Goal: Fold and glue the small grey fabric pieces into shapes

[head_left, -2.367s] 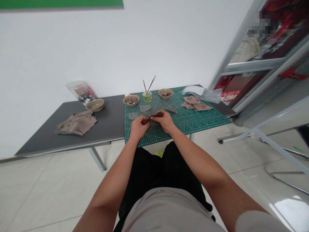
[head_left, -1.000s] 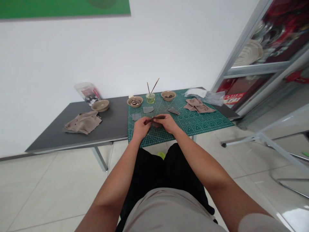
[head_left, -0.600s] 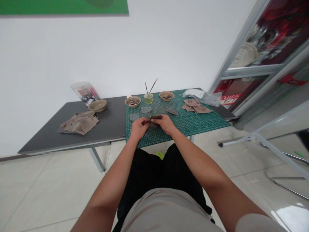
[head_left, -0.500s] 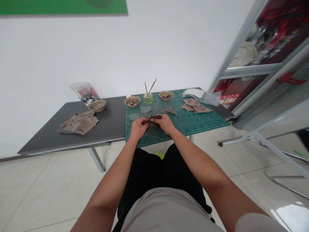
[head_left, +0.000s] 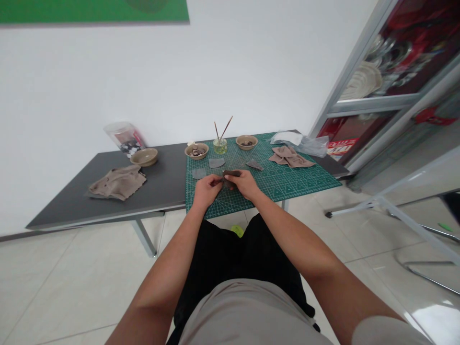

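Over the front part of the green cutting mat (head_left: 287, 184), my two hands meet at a small dark brown piece (head_left: 230, 173), flat and soft-looking like cloth or leather. My right hand (head_left: 247, 185) is closed on it, thumb on top and fingers beneath. My left hand (head_left: 207, 190) has its fingers pinched together at the piece's left edge; what lies between those fingertips is too small to make out. Just beyond the hands lie a grey translucent sheet (head_left: 199, 173), another pale sheet (head_left: 216, 163) and a dark grey patterned scrap (head_left: 255, 165).
Along the wall stand a bowl of small pieces (head_left: 196, 151), a glass jar (head_left: 220, 146) holding two thin sticks, and a bowl with dark bits (head_left: 247, 142). Brown cloth (head_left: 290, 157) and a plastic bag (head_left: 314, 145) lie right. Leftward are folded cloth (head_left: 118, 182) and a bowl (head_left: 144, 156).
The dark brown piece has tilted in my right hand, so more of its face shows. My left hand stays nearly where it was.
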Demonstrator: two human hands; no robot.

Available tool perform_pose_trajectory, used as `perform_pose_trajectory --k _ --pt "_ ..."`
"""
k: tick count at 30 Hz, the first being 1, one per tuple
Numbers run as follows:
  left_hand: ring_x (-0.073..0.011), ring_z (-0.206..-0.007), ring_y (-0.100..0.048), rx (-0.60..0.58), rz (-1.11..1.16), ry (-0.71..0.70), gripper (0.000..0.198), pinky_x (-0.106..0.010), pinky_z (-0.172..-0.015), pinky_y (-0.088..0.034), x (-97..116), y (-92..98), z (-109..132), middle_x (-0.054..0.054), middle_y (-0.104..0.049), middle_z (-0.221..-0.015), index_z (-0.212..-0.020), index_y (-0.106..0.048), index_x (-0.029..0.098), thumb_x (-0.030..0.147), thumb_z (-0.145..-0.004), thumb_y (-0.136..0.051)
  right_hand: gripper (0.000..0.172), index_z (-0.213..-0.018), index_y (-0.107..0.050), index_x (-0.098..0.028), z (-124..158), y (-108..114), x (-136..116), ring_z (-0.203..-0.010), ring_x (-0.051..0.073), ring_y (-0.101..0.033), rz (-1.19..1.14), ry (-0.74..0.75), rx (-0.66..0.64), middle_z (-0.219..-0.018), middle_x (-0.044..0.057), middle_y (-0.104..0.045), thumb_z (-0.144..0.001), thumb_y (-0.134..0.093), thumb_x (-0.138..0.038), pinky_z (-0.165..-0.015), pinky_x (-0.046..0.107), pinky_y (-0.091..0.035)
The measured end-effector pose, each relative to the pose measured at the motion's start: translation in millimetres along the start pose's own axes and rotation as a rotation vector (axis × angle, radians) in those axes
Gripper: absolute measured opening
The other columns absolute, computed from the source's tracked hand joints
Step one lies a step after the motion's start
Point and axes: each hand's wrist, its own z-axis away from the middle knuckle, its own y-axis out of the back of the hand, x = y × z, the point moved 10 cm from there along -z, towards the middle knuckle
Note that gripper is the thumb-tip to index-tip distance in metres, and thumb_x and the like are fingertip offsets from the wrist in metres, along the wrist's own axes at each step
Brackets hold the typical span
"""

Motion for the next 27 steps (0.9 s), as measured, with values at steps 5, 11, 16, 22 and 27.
perform_pose_trajectory --k 5,11,16,22,27 --pt "-0.0122 -0.063 -0.056 0.012 0.014 0.034 0.012 -0.024 -0.062 -0.043 -4 1.2 0 0.002 -0.064 -0.068 -0.081 -0.068 0.018 0.024 -0.073 -0.061 0.03 -0.081 -0.072 -0.014 0 -4 0 -0.055 0.012 -0.054 -0.034 -0.01 -0.073 -0.067 0.002 -0.065 -0.063 -0.078 -0.037 -0.05 0.025 -0.042" --pt "-0.0121 -0.062 -0.056 0.004 0.147 0.103 0.016 -0.023 -0.059 -0.044 -15 0.5 -3 0.002 -0.065 -0.067 -0.083 -0.07 0.018 0.028 -0.071 -0.065 0.03 -0.084 -0.074 -0.013 2 -7 -1 -0.056 0.011 -0.053 -0.049 -0.019 -0.138 -0.066 0.001 -0.065 -0.062 -0.079 -0.034 -0.053 0.025 -0.041" --pt "-0.0126 -0.065 -0.058 0.001 0.136 0.076 0.014 -0.024 -0.063 -0.045 -11 0.0 -1 0.002 -0.068 -0.071 -0.08 -0.071 0.018 0.027 -0.07 -0.066 0.029 -0.082 -0.074 -0.014 2 -4 -1 -0.056 0.012 -0.053 -0.044 -0.045 -0.072 -0.068 0.003 -0.067 -0.062 -0.077 -0.033 -0.046 0.023 -0.036" --pt "-0.0122 -0.065 -0.058 0.012 0.057 0.04 0.014 -0.024 -0.063 -0.045 -4 1.6 1 0.002 -0.068 -0.07 -0.082 -0.072 0.018 0.026 -0.072 -0.064 0.025 -0.079 -0.073 -0.013 3 -4 -5 -0.049 0.009 -0.047 -0.043 -0.03 -0.063 -0.061 0.001 -0.063 -0.064 -0.076 -0.034 -0.044 0.024 -0.032" --pt "-0.0123 -0.066 -0.06 0.013 0.103 0.05 0.016 -0.024 -0.064 -0.046 -6 2.2 0 0.001 -0.068 -0.072 -0.084 -0.071 0.018 0.026 -0.072 -0.066 0.03 -0.081 -0.073 -0.014 2 -3 -1 -0.057 0.013 -0.055 -0.073 -0.041 -0.086 -0.068 0.003 -0.067 -0.059 -0.08 -0.034 -0.046 0.024 -0.038"
